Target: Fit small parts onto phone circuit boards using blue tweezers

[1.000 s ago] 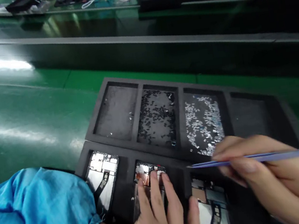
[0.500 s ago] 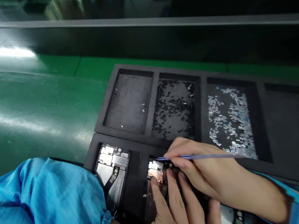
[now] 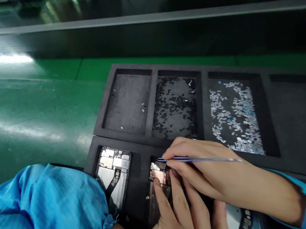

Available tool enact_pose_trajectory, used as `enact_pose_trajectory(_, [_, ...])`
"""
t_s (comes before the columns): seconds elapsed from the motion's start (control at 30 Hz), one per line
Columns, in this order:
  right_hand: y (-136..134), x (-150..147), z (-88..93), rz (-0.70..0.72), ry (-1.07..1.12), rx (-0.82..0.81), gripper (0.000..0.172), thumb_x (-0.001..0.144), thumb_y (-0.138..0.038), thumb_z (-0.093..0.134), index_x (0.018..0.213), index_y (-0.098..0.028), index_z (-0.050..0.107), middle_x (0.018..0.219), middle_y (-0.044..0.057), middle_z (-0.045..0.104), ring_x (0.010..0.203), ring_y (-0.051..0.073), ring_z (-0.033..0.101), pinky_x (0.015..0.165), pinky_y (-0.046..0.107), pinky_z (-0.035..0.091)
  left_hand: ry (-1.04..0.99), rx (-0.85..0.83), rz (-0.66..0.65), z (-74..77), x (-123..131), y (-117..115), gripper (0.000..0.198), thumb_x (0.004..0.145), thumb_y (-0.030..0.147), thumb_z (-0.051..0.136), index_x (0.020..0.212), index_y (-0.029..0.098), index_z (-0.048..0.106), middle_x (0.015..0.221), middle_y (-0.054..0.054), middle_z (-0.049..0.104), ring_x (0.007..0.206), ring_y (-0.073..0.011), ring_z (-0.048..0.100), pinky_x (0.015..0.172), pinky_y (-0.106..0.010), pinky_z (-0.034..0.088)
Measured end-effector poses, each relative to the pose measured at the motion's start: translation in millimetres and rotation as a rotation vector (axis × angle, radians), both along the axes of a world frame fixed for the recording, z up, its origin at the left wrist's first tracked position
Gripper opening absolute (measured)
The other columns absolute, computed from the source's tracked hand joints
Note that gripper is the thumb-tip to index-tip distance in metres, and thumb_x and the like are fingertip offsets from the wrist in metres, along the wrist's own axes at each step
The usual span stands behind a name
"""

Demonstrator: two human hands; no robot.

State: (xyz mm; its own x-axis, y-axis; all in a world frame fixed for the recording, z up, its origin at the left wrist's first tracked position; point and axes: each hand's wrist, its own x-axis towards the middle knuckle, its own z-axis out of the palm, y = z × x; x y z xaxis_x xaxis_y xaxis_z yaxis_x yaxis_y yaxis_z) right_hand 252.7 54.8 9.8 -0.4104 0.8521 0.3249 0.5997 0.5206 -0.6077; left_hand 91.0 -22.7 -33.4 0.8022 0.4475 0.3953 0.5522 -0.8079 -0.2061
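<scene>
With our left hand point(image 3: 180, 219) we steady the middle phone point(image 3: 158, 176), fingers spread open and tips resting on its upper part, just beside a coppery patch; the phone lies in a recess of the black lower tray point(image 3: 140, 153). Our right hand point(image 3: 216, 175) pinches purple tweezers point(image 3: 198, 159) between thumb and fingers, their points over the phone's top end, though we cannot tell whether they touch it. To the left, another opened phone point(image 3: 113, 181) sits in its own recess, and a third phone point(image 3: 233, 220) is partly hidden beneath our right forearm. Beyond our hands, the compartmented upper tray point(image 3: 151, 103) lies on the green counter point(image 3: 62, 92), with small black pieces point(image 3: 164, 103) in its second compartment and silvery pieces point(image 3: 247, 117) in its third.
</scene>
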Motion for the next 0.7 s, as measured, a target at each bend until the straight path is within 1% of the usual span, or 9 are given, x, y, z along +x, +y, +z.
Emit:
enact_pose_trajectory(0.1, [-1,2,1.0,0.006,-0.008,0.012,0.019,0.107,-0.02,0.042,0.102,-0.019,0.06,0.082,0.003,0.069,0.064,0.014,0.063,0.057,0.025,0.053,-0.01,-0.002,-0.01,1.3,0,0,0.046,0.097,0.041,0.067,0.133,0.014,0.057,0.11,-0.015,0.077,0.112,-0.0413,0.071,0.09,-0.066,0.059])
enact_pose_trajectory(0.2, [-4,7,1.6,-0.054,0.103,-0.009,0.014,0.105,-0.02,0.047,0.108,-0.02,0.06,0.085,0.003,0.069,0.068,0.014,0.066,0.058,0.025,0.054,-0.03,-0.045,0.027,4.3,1,0,0.046,0.095,0.043,0.068,0.132,0.018,0.057,0.115,-0.013,0.076,0.118,-0.0405,0.069,0.091,-0.062,0.061])
enact_pose_trajectory(0.27, [-5,12,1.8,-0.178,0.199,0.024,0.014,0.103,-0.019,0.051,0.11,-0.023,0.062,0.087,0.002,0.069,0.07,0.015,0.066,0.061,0.027,0.055,-0.027,-0.063,0.056,6.0,1,1,0.046,0.094,0.045,0.069,0.131,0.02,0.057,0.118,-0.013,0.076,0.121,-0.0401,0.067,0.091,-0.061,0.061])
enact_pose_trajectory(0.37, [-4,25,1.8,-0.407,0.288,0.035,0.016,0.103,-0.021,0.055,0.11,-0.029,0.067,0.088,0.0,0.069,0.067,0.015,0.065,0.062,0.03,0.054,-0.046,-0.048,0.037,5.2,-1,1,0.05,0.09,0.047,0.072,0.13,0.02,0.058,0.118,-0.014,0.076,0.119,-0.0407,0.068,0.089,-0.061,0.062])
enact_pose_trajectory(0.43, [-1,35,2.0,-0.487,0.32,0.005,0.016,0.103,-0.023,0.056,0.105,-0.03,0.071,0.087,-0.001,0.069,0.064,0.015,0.065,0.06,0.032,0.053,-0.054,-0.032,0.012,1.2,-2,1,0.054,0.088,0.049,0.074,0.131,0.021,0.058,0.117,-0.013,0.076,0.119,-0.0406,0.068,0.087,-0.06,0.062])
enact_pose_trajectory(0.5, [4,47,3.2,-0.508,0.334,0.038,0.012,0.1,-0.023,0.061,0.1,-0.028,0.072,0.085,0.0,0.069,0.063,0.015,0.065,0.058,0.032,0.051,-0.078,-0.012,0.021,-5.2,-2,1,0.056,0.087,0.051,0.075,0.131,0.023,0.057,0.117,-0.013,0.076,0.119,-0.0407,0.068,0.085,-0.059,0.063])
enact_pose_trajectory(0.57, [8,60,5.3,-0.501,0.327,0.121,0.009,0.096,-0.019,0.067,0.1,-0.026,0.071,0.085,0.001,0.069,0.066,0.015,0.065,0.058,0.032,0.051,-0.13,0.024,0.041,-12.5,2,1,0.058,0.085,0.053,0.077,0.13,0.023,0.057,0.116,-0.013,0.076,0.118,-0.0419,0.068,0.082,-0.058,0.063])
enact_pose_trajectory(0.63, [10,72,8.1,-0.464,0.275,0.189,0.013,0.093,-0.015,0.069,0.1,-0.026,0.07,0.086,0.002,0.069,0.07,0.017,0.065,0.061,0.032,0.051,-0.216,0.062,0.085,-18.8,7,0,0.059,0.082,0.054,0.079,0.127,0.023,0.057,0.113,-0.013,0.077,0.118,-0.0437,0.068,0.079,-0.057,0.064])
enact_pose_trajectory(0.7, [10,83,10.9,-0.417,0.163,0.194,0.018,0.092,-0.015,0.069,0.106,-0.026,0.071,0.09,0.003,0.07,0.074,0.017,0.066,0.064,0.032,0.052,-0.23,0.065,0.107,-23.6,10,-1,0.058,0.08,0.056,0.08,0.124,0.024,0.06,0.115,-0.011,0.077,0.119,-0.0427,0.067,0.078,-0.054,0.065])
